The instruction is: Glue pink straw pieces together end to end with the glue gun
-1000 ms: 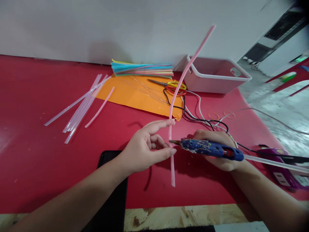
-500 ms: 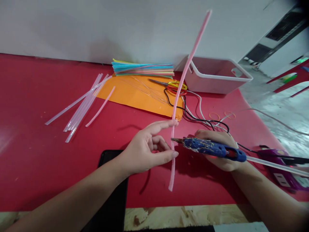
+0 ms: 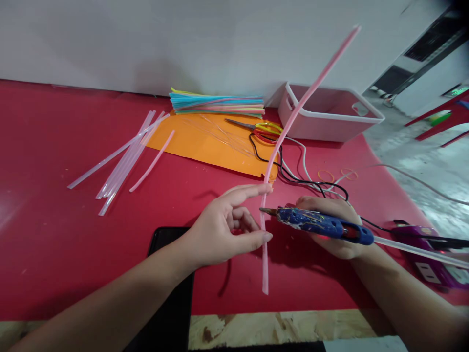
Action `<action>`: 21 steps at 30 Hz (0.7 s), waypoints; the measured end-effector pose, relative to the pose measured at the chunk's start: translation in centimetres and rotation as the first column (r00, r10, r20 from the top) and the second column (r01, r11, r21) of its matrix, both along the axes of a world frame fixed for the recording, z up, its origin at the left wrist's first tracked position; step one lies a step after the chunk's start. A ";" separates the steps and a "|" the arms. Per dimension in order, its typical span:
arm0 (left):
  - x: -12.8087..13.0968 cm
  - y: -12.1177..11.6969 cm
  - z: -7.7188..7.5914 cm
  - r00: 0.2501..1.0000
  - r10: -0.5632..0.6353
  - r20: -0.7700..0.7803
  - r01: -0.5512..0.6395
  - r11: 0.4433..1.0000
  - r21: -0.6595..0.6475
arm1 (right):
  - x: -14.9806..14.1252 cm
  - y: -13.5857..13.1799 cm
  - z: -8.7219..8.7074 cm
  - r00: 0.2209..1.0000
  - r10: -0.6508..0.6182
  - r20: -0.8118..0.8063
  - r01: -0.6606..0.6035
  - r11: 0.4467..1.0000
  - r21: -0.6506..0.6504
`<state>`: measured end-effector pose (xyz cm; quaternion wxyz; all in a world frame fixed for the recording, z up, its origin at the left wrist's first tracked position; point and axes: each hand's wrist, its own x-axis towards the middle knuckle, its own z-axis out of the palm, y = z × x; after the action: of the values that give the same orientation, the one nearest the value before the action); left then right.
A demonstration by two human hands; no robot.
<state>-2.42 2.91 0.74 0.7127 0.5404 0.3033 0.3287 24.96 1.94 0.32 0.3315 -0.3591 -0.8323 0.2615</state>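
A long pink pipe cleaner (image 3: 297,111) rises from my left hand (image 3: 223,227), bending toward the upper right. Thumb and forefinger grip it at two spots, with a gap between them, and its lower end hangs below the thumb. In my right hand (image 3: 331,205) is a blue hot glue gun (image 3: 315,224), its body streaked with dried glue. The metal nozzle meets the pipe cleaner, or nearly so, between my left fingertips. A clear glue stick (image 3: 417,251) sticks out of the gun's rear. The trigger fingers are mostly hidden behind the gun.
Clear glue sticks (image 3: 126,159) and a short pink pipe cleaner (image 3: 153,160) lie left. Behind are a coloured pipe cleaner bundle (image 3: 216,103), an orange envelope (image 3: 205,151), scissors (image 3: 266,131) and a white bin (image 3: 333,124). Cords run right to a purple power strip (image 3: 432,264); a black phone (image 3: 168,293) lies in front.
The pipe cleaner's upper part has swung to the right and bends more, while its lower end has shifted slightly right. Both hands and the glue gun stay nearly in place.
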 end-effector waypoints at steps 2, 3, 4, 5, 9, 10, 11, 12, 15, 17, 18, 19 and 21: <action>0.0 0.0 0.0 1.000 -0.003 0.003 0.003 1.000 0.003 | -0.1 0.0 0.1 1.000 -0.005 0.004 0.005 1.000 0.016; 0.0 0.0 0.0 1.000 -0.005 0.006 0.005 1.000 0.001 | -0.1 0.0 0.1 1.000 -0.009 0.012 0.009 1.000 0.016; 0.0 0.0 0.0 1.000 -0.006 0.009 0.006 1.000 -0.003 | -0.1 0.0 0.0 1.000 -0.015 0.019 0.014 1.000 0.012; 0.0 0.0 0.0 1.000 -0.008 0.010 0.008 1.000 -0.011 | 0.0 0.0 0.0 1.000 -0.024 0.020 0.024 1.000 0.012; 0.0 0.1 0.1 1.000 -0.010 0.010 0.010 0.999 -0.035 | 0.1 -0.1 -0.3 0.999 -0.050 0.017 0.049 0.997 0.053; 0.0 0.1 0.1 1.000 -0.010 0.009 0.010 0.999 -0.038 | 0.1 -0.1 -0.3 0.998 -0.052 0.018 0.051 0.997 0.065; 0.1 0.1 0.1 1.000 -0.009 0.007 0.009 0.999 -0.038 | 0.1 -0.1 -0.3 0.999 -0.052 0.017 0.050 0.996 0.070; 0.1 0.1 0.1 1.000 -0.006 0.005 0.007 0.999 -0.036 | 0.1 -0.2 -0.3 0.999 -0.049 0.011 0.048 0.997 0.062; 0.2 0.1 0.0 1.000 0.006 -0.001 -0.006 1.000 -0.027 | 0.2 -0.2 -0.1 0.998 -0.020 -0.051 0.020 1.000 -0.003; 0.2 0.1 -0.1 1.000 0.008 -0.002 -0.008 1.000 -0.026 | 0.1 -0.3 -0.1 0.998 0.002 -0.070 -0.006 0.998 -0.055; 0.1 0.1 -0.1 1.000 0.002 -0.002 -0.002 1.000 -0.030 | 0.1 -0.3 -0.2 0.998 0.011 -0.064 -0.016 0.997 -0.074; 0.1 0.1 -0.1 1.000 -0.005 -0.002 0.005 0.999 -0.034 | 0.1 -0.3 -0.2 0.998 0.019 -0.053 -0.023 0.996 -0.087; 0.1 0.1 -0.1 1.000 -0.017 0.005 0.017 0.999 -0.044 | 0.1 -0.3 -0.2 0.999 0.025 -0.022 -0.027 0.995 -0.097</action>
<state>-2.35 2.96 0.63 0.7278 0.5265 0.3044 0.3169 25.03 1.67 0.15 0.3186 -0.3612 -0.8198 0.3098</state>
